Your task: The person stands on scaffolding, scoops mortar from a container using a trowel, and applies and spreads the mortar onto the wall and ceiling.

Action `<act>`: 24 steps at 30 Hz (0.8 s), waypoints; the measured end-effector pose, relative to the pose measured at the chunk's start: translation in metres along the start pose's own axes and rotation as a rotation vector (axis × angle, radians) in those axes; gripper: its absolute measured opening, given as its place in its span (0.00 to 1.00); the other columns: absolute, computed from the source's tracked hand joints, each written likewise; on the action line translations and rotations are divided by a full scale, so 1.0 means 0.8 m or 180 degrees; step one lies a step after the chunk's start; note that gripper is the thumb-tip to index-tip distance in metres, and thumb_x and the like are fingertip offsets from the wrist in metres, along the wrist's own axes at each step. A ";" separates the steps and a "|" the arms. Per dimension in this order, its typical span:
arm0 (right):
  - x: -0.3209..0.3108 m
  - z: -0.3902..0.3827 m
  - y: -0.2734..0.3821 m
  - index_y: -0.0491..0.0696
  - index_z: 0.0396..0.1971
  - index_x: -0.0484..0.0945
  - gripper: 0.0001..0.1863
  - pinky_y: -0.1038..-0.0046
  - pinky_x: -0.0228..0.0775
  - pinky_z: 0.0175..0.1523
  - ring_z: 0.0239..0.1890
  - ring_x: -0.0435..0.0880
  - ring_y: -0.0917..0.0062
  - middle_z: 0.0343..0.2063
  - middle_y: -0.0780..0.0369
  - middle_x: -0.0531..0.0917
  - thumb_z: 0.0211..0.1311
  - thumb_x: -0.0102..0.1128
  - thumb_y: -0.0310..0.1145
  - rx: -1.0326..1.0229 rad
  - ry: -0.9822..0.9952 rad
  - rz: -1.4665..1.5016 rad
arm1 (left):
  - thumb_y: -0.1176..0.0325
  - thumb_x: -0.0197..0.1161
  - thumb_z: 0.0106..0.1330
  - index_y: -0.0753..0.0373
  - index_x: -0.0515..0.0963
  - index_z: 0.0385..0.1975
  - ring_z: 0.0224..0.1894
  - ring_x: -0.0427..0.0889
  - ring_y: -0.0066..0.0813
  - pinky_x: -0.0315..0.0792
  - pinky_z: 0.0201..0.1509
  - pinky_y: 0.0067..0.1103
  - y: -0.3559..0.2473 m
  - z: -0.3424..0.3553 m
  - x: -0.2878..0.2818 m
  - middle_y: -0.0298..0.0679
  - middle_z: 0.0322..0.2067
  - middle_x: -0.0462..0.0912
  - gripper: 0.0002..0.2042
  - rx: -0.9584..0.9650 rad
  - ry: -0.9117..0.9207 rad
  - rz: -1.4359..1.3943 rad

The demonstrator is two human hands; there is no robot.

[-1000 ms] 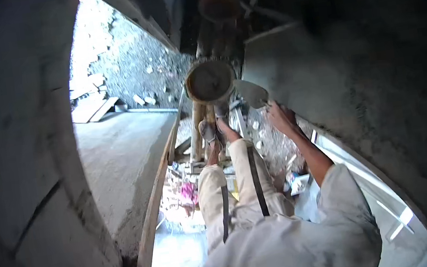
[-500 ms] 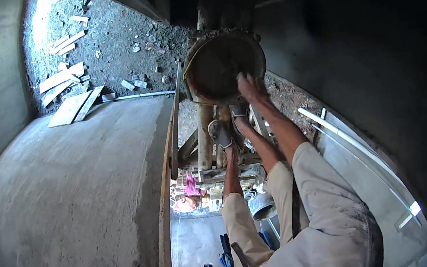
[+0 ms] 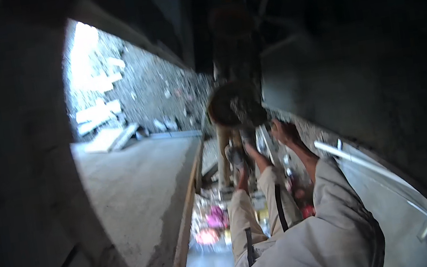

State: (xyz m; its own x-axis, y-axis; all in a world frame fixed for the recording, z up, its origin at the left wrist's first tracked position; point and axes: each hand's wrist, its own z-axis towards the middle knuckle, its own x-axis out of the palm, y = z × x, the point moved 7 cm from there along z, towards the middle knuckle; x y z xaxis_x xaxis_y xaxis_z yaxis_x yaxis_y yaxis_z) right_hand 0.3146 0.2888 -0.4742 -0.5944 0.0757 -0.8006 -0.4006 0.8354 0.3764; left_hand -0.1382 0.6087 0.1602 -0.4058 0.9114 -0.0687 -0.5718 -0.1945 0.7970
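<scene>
A round basin point(image 3: 219, 108) with grey wet mix in it sits ahead of me, above my feet. My right hand point(image 3: 285, 132) is closed at the basin's near right edge. From it a trowel point(image 3: 252, 114), dark and partly blurred, reaches over the basin with a lump of grey mortar on it. Its handle is mostly hidden in my fingers. My left hand is out of view.
Wooden poles point(image 3: 223, 154) of a scaffold support my feet point(image 3: 236, 156). A long wooden board point(image 3: 185, 222) runs along the left. Grey plastered walls stand on both sides; a white pipe point(image 3: 356, 158) lies at right. Boards point(image 3: 110, 139) lie on rubble far left.
My right hand has come out of the basin to its right edge, with mortar now showing on the trowel. The whole view has shifted, so the basin sits lower in it.
</scene>
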 end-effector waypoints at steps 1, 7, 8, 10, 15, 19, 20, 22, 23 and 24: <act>-0.033 -0.009 0.011 0.52 0.44 0.72 0.17 0.55 0.71 0.35 0.32 0.78 0.51 0.28 0.51 0.81 0.52 0.54 0.39 -0.0011 -0.0117 -0.0020 | 0.47 0.38 0.69 0.68 0.48 0.65 0.68 0.42 0.54 0.36 0.67 0.48 -0.005 0.001 -0.003 0.50 0.66 0.47 0.34 -0.0133 -0.0021 -0.0274; -0.350 -0.122 0.226 0.52 0.46 0.70 0.19 0.59 0.72 0.34 0.31 0.80 0.57 0.31 0.53 0.80 0.51 0.59 0.34 -0.1718 -0.0333 0.0024 | 0.53 0.52 0.65 0.55 0.65 0.58 0.62 0.58 0.60 0.48 0.62 0.56 0.010 -0.032 0.002 0.46 0.59 0.65 0.23 -0.0143 0.0627 -0.0745; -0.400 -0.144 0.266 0.51 0.49 0.69 0.23 0.63 0.73 0.33 0.29 0.80 0.61 0.30 0.55 0.79 0.50 0.62 0.34 -0.2133 -0.0211 0.0297 | 0.53 0.52 0.65 0.55 0.65 0.58 0.62 0.58 0.60 0.48 0.62 0.56 0.014 -0.036 0.006 0.46 0.59 0.65 0.23 -0.0364 0.0553 -0.0749; -0.526 -0.216 0.380 0.49 0.49 0.70 0.23 0.65 0.73 0.33 0.28 0.80 0.64 0.29 0.56 0.79 0.53 0.62 0.35 -0.3598 -0.1300 0.0004 | 0.51 0.50 0.65 0.51 0.67 0.57 0.63 0.58 0.56 0.45 0.62 0.58 0.023 -0.037 -0.006 0.44 0.61 0.64 0.22 -0.0446 -0.0260 -0.1518; -0.739 -0.375 0.624 0.47 0.43 0.75 0.18 0.69 0.72 0.32 0.24 0.80 0.68 0.24 0.58 0.79 0.55 0.61 0.41 -0.5123 -0.1273 0.0337 | 0.57 0.52 0.65 0.49 0.59 0.61 0.65 0.54 0.56 0.42 0.62 0.59 0.036 -0.045 -0.009 0.43 0.63 0.60 0.24 -0.0573 -0.0173 -0.1467; -0.855 -0.520 0.747 0.44 0.43 0.75 0.19 0.72 0.74 0.32 0.28 0.81 0.75 0.30 0.60 0.81 0.56 0.61 0.40 -0.6772 -0.0818 0.0220 | 0.58 0.53 0.65 0.51 0.63 0.59 0.65 0.53 0.56 0.41 0.62 0.60 0.033 -0.025 -0.017 0.43 0.63 0.59 0.22 -0.0581 -0.0197 -0.1587; -0.876 -0.554 0.760 0.42 0.44 0.75 0.19 0.74 0.73 0.31 0.27 0.79 0.77 0.30 0.60 0.81 0.58 0.60 0.41 -0.7177 -0.0824 0.0102 | 0.58 0.53 0.64 0.52 0.65 0.57 0.65 0.53 0.55 0.40 0.62 0.60 0.031 -0.020 -0.017 0.43 0.63 0.59 0.21 -0.0588 -0.0239 -0.1621; -0.899 -0.585 0.784 0.44 0.40 0.77 0.19 0.75 0.70 0.27 0.23 0.77 0.79 0.26 0.62 0.80 0.58 0.59 0.44 -0.7211 -0.0061 0.0473 | 0.58 0.54 0.63 0.52 0.67 0.56 0.65 0.53 0.55 0.39 0.63 0.60 0.030 -0.019 -0.020 0.42 0.63 0.59 0.20 -0.0605 -0.0196 -0.1588; -0.908 -0.587 0.789 0.45 0.37 0.78 0.19 0.75 0.66 0.24 0.20 0.75 0.80 0.23 0.63 0.79 0.58 0.58 0.47 -0.7075 0.0672 0.0801 | 0.57 0.53 0.64 0.50 0.69 0.53 0.66 0.52 0.54 0.37 0.63 0.59 0.029 -0.019 -0.018 0.42 0.62 0.61 0.18 -0.0597 -0.0181 -0.1584; -0.916 -0.584 0.788 0.45 0.37 0.78 0.19 0.75 0.66 0.24 0.20 0.75 0.80 0.23 0.63 0.79 0.58 0.58 0.47 -0.7097 0.0689 0.0789 | 0.55 0.53 0.64 0.47 0.71 0.51 0.67 0.50 0.54 0.35 0.64 0.59 0.029 -0.018 -0.016 0.41 0.62 0.62 0.16 -0.0589 -0.0169 -0.1593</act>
State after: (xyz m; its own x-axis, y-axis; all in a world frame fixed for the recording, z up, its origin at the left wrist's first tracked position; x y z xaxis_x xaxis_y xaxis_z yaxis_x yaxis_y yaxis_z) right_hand 0.1719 0.5059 0.5674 -0.7215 -0.1222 -0.6816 -0.1336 -0.9412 0.3102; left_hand -0.1568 0.5868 0.1711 -0.0175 0.9253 -0.3788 -0.8041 0.2121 0.5553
